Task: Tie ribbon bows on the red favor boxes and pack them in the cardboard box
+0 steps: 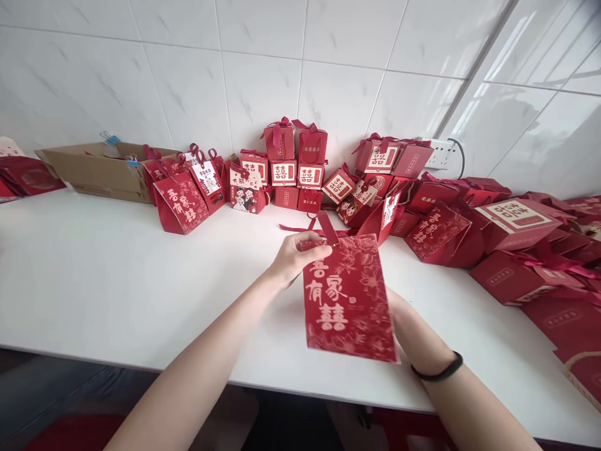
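Note:
A red gift box [350, 300] with pale lettering and a flower print is held up over the white table. My left hand [305, 250] pinches its top left corner, thumb in front, beside a red ribbon loop [327, 227] that rises from the top edge. Behind the box's right side reaches my right hand [395, 307]; only its wrist end shows, and the fingers are hidden. A black band [439, 368] circles that wrist. Just beyond the box, a loose dark red ribbon [295, 228] lies on the table.
Stacked red boxes with bows [284, 172] stand against the tiled wall. More red boxes [511, 219] crowd the right side. Tent-shaped gift boxes [181, 203] sit at the left, before an open cardboard box [101, 178]. A white power strip [444, 155] is at the wall.

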Available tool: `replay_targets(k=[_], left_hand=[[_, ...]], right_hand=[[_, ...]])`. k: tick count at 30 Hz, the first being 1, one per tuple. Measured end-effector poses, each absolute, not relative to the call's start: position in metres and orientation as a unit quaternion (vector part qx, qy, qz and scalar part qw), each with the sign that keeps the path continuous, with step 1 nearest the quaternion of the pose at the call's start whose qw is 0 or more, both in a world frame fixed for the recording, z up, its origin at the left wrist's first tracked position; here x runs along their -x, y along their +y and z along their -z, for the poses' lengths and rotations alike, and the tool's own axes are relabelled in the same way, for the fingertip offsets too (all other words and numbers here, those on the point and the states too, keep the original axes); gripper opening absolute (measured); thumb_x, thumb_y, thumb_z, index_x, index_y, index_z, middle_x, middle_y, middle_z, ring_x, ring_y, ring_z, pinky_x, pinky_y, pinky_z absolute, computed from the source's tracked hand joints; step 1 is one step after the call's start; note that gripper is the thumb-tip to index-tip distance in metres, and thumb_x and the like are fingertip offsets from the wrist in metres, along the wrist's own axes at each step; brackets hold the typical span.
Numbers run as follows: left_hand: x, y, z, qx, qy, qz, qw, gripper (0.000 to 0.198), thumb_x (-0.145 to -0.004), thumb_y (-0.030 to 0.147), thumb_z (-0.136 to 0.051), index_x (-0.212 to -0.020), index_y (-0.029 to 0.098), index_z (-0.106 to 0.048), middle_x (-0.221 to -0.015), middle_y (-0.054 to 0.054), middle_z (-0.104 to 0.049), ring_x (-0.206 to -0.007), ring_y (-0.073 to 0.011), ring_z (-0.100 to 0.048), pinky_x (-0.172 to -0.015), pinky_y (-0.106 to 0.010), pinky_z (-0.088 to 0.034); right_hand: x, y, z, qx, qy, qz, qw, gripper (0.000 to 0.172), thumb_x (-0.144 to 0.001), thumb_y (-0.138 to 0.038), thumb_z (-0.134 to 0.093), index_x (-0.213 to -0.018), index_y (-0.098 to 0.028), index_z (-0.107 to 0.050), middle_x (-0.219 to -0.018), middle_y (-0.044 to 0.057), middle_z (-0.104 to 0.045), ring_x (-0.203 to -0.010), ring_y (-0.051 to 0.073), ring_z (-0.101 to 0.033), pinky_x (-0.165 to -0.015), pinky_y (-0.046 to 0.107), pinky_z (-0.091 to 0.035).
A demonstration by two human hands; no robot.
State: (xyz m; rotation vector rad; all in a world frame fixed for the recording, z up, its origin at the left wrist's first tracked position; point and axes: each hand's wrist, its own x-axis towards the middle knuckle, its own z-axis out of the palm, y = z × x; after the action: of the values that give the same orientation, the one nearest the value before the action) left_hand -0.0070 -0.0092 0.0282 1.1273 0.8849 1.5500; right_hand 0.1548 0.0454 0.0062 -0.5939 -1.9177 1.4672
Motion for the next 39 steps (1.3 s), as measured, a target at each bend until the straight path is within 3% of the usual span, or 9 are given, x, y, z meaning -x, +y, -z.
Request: replay_targets(k=[4, 9, 14, 17, 21, 34, 37, 39], left_hand=[[0.009, -0.011, -0.031, -0.508, 0.408, -0.648, 0.394, 0.023, -0.060, 0.032, -0.076, -0.062, 0.017, -0.059, -0.059, 0.003, -0.057, -0.054, -0.0101, -0.052, -0.055, -0.024, -0.040], [0.003, -0.014, -0.032, -0.581, 0.450, -0.640, 0.227, 0.022, -0.066, 0.032, -0.070, -0.057, 0.017, -0.057, -0.063, 0.001, -0.057, -0.063, -0.0128, -0.054, -0.064, -0.025, -0.042], [-0.002, -0.015, -0.030, -0.585, 0.436, -0.631, 0.264, 0.017, -0.071, 0.035, -0.068, -0.074, 0.018, -0.064, -0.075, -0.003, -0.065, -0.071, -0.0162, -0.059, -0.066, -0.026, -0.045], [-0.004, -0.016, -0.030, -0.589, 0.430, -0.635, 0.254, 0.021, -0.075, 0.036, -0.066, -0.086, 0.018, -0.069, -0.088, -0.005, -0.069, -0.082, -0.0195, -0.063, -0.073, -0.028, -0.048], [-0.004, -0.017, -0.031, -0.591, 0.444, -0.639, 0.212, 0.018, -0.075, 0.036, -0.067, -0.079, 0.019, -0.072, -0.078, -0.004, -0.069, -0.078, -0.0190, -0.064, -0.074, -0.028, -0.048], [-0.005, -0.017, -0.030, -0.602, 0.446, -0.649, 0.132, 0.009, -0.073, 0.027, -0.069, -0.078, 0.021, -0.072, -0.078, -0.002, -0.069, -0.074, -0.0150, -0.063, -0.073, -0.025, -0.047], [-0.004, -0.016, -0.028, -0.592, 0.454, -0.645, 0.162, 0.013, -0.072, 0.031, -0.069, -0.076, 0.019, -0.071, -0.076, -0.002, -0.068, -0.073, -0.0160, -0.062, -0.071, -0.026, -0.047], [-0.002, -0.013, -0.025, -0.577, 0.444, -0.642, 0.239, 0.022, -0.075, 0.039, -0.065, -0.079, 0.018, -0.070, -0.076, -0.003, -0.068, -0.072, -0.0168, -0.062, -0.068, -0.026, -0.047]], right_hand=[[-0.165, 0.058, -0.023, 0.259, -0.624, -0.635, 0.375, 0.042, -0.080, -0.060, -0.049, -0.091, -0.022, -0.062, -0.091, 0.006, -0.069, -0.086, 0.024, -0.065, -0.075, 0.040, -0.052], [-0.166, 0.046, -0.029, 0.224, -0.669, -0.467, 0.533, 0.031, -0.077, -0.050, -0.064, -0.099, -0.027, -0.062, -0.104, 0.005, -0.067, -0.103, 0.023, -0.060, -0.089, 0.039, -0.047], [-0.157, 0.029, -0.030, 0.241, -0.708, -0.396, 0.533, 0.019, -0.080, -0.043, -0.064, -0.087, -0.025, -0.065, -0.088, 0.002, -0.068, -0.082, 0.019, -0.062, -0.077, 0.034, -0.050], [-0.155, 0.031, -0.028, 0.244, -0.726, -0.366, 0.529, 0.018, -0.082, -0.042, -0.061, -0.084, -0.024, -0.063, -0.086, 0.003, -0.066, -0.079, 0.018, -0.060, -0.075, 0.033, -0.049], [-0.157, 0.035, -0.024, 0.239, -0.756, -0.307, 0.526, 0.017, -0.087, -0.038, -0.055, -0.081, -0.023, -0.061, -0.083, 0.002, -0.063, -0.077, 0.017, -0.058, -0.074, 0.031, -0.047], [-0.157, 0.033, -0.025, 0.239, -0.780, -0.286, 0.502, 0.015, -0.085, -0.036, -0.057, -0.080, -0.021, -0.057, -0.083, 0.002, -0.062, -0.079, 0.018, -0.057, -0.074, 0.032, -0.046], [-0.156, 0.032, -0.025, 0.251, -0.780, -0.288, 0.496, 0.017, -0.085, -0.037, -0.056, -0.079, -0.021, -0.057, -0.080, 0.002, -0.062, -0.076, 0.017, -0.057, -0.071, 0.031, -0.046], [-0.157, 0.033, -0.026, 0.264, -0.768, -0.299, 0.501, 0.018, -0.084, -0.038, -0.058, -0.077, -0.021, -0.056, -0.075, 0.001, -0.060, -0.070, 0.015, -0.055, -0.067, 0.029, -0.046]])
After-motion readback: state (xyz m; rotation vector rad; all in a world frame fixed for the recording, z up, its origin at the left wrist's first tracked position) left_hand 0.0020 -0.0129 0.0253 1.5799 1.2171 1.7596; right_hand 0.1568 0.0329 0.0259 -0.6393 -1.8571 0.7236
